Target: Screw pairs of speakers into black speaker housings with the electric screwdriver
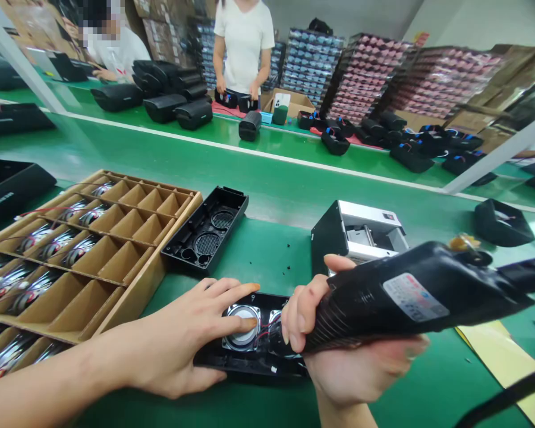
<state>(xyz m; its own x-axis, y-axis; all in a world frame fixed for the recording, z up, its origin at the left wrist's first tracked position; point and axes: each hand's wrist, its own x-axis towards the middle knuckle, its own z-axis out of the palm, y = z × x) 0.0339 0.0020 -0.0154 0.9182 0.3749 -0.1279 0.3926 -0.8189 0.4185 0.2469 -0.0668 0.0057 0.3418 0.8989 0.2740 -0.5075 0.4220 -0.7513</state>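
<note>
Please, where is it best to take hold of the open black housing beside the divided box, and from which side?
The housing is probably best pinched at the long right wall, coming from the right. It lies open side up, so that raised edge is exposed, with green tabletop beside it. The divided box stands close along its left side, leaving less room there.

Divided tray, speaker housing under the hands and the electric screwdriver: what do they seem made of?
Divided tray: likely matte brown cardboard, judging by its thin partitions; the frame might be wood.
Speaker housing: probably black plastic, given its smooth, satin sheen.
Electric screwdriver: seemingly hard black plastic, slightly glossy; ridges mark its grip, which could be rubber.
</note>
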